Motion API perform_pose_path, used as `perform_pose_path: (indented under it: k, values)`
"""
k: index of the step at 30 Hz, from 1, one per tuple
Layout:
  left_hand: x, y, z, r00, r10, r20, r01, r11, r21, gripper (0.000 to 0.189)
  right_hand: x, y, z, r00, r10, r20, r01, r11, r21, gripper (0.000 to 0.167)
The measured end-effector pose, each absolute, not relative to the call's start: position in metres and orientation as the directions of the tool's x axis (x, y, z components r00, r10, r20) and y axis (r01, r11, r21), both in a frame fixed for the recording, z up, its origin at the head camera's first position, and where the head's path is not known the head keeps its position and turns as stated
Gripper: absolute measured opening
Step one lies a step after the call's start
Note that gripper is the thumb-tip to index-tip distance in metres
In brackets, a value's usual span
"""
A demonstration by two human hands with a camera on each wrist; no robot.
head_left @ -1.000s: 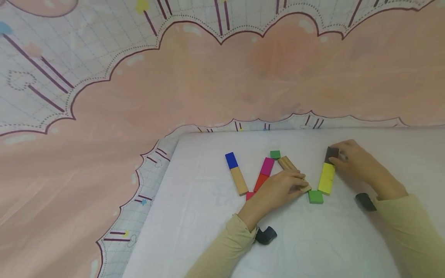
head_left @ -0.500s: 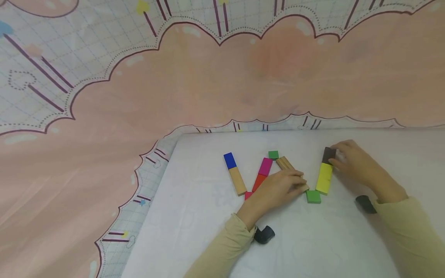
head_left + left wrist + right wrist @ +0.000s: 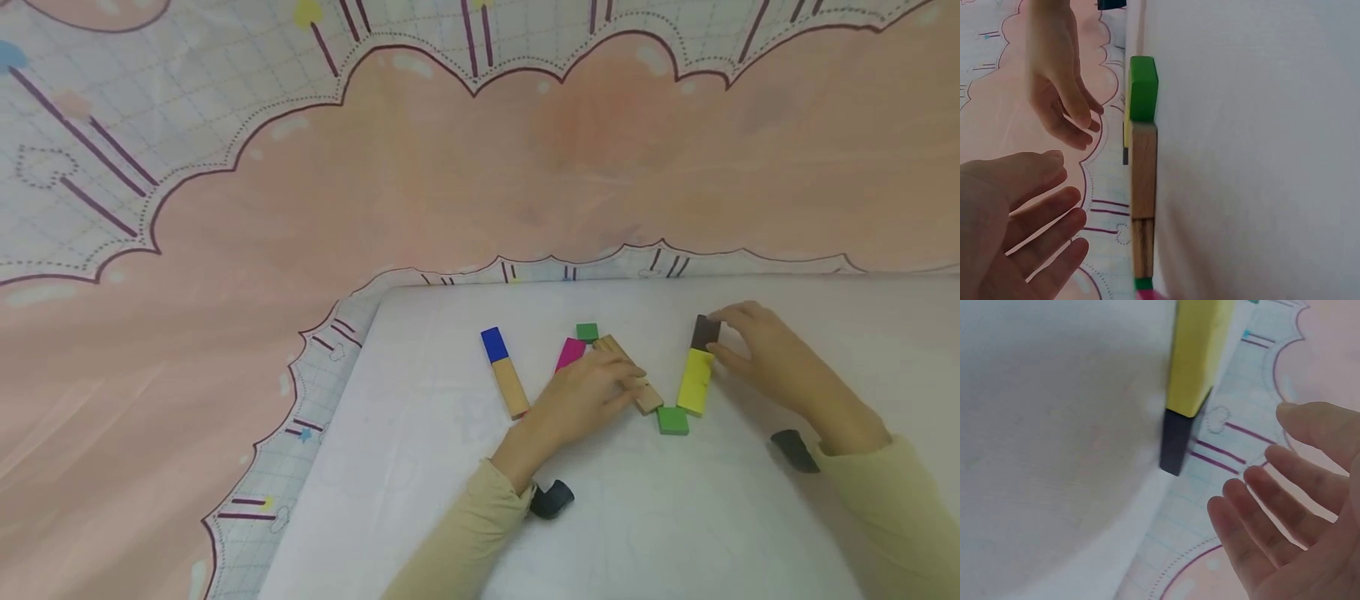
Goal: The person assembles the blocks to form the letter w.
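Note:
Small blocks lie end to end in a zigzag on a white surface. My left hand (image 3: 577, 404) hovers over the middle; in the left wrist view its relaxed fingers (image 3: 1047, 225) stand apart from the bare wooden blocks (image 3: 1143, 172). It hides part of the magenta block (image 3: 570, 352) and whatever is beneath it. My right hand (image 3: 776, 358) is beside the black block (image 3: 705, 332) at the far end of the yellow piece (image 3: 695, 382). The right wrist view shows its fingers (image 3: 1235, 531) loosely spread and off the black block. Green blocks (image 3: 672, 421) (image 3: 587, 332) sit at two corners.
A blue block (image 3: 494, 344) tops another wooden block (image 3: 511, 388) at the left. Black wrist-worn pieces (image 3: 552, 500) show below both hands. Patterned pink cloth (image 3: 450, 183) stands behind the white surface (image 3: 420, 500).
My left hand has drawn left and back off the wooden blocks, uncovering their near end. My right hand's fingers have come away from the black block. The blocks keep their layout.

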State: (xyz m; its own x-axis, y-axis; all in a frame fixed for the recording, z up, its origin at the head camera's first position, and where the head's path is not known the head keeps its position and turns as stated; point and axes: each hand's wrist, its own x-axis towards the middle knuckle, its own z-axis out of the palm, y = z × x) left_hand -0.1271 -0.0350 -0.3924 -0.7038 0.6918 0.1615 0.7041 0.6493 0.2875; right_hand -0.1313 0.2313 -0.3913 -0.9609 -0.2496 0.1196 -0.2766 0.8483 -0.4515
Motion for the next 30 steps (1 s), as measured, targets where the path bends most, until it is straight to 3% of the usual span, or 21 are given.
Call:
perform_pose_path:
  k: [6, 21, 30]
  values:
    - [-0.126, -0.057, -0.379, -0.736, 0.639, 0.225, 0.677, 0.682, 0.277, 0.026, -0.121, 0.226, -0.384, -0.935, -0.271, 0.227, -0.347, 0.826, -0.444, 0.04]
    - [-0.116, -0.109, -0.363, -0.843, 0.468, 0.265, 0.537, 0.755, 0.377, 0.031, -0.097, 0.206, -0.373, -0.91, -0.308, 0.276, -0.4, 0.825, -0.399, 0.051]
    - [-0.098, -0.135, -0.369, -0.844, 0.388, 0.37, 0.514, 0.784, 0.349, 0.035, -0.078, 0.193, -0.374, -0.884, -0.351, 0.308, -0.45, 0.819, -0.357, 0.057]
